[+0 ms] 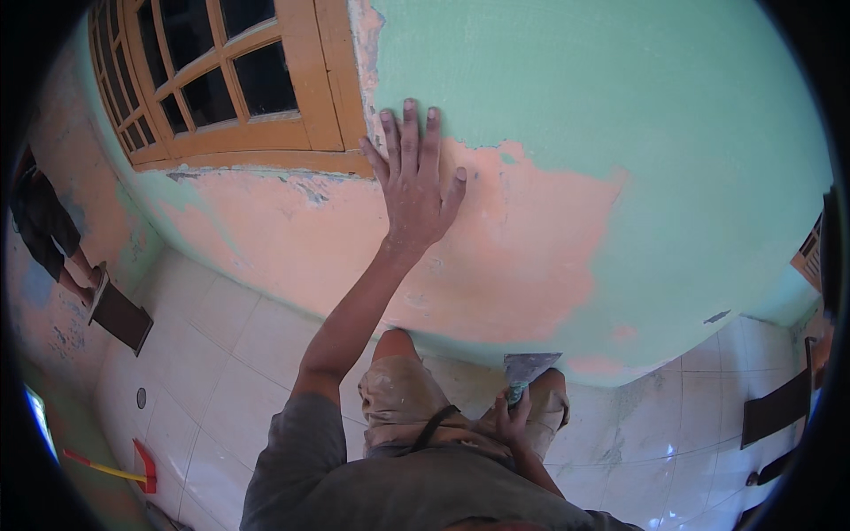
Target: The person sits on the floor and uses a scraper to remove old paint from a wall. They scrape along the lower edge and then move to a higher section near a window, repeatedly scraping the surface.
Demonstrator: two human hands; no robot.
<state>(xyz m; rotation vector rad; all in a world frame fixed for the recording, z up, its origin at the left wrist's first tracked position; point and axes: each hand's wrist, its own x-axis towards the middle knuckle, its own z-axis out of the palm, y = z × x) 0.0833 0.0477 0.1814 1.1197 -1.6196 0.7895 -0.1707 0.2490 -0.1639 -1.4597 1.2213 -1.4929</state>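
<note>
My left hand lies flat with spread fingers against the painted wall, just right of the wooden window frame. Nothing is in it. Down by my right thigh, my right hand grips a scraper by its green handle, its wide metal blade pointing up towards the wall. Green paint covers the wall's upper and right parts. Around and below my left hand shows a salmon-pink area with ragged paint edges. Chipped, flaking spots run along the window's lower edge and its right side.
At the far left a person in dark shorts stands on a dark bench. A red dustpan with a yellow handle stands on the tiled floor. Another dark bench is at the right, near parts of other people.
</note>
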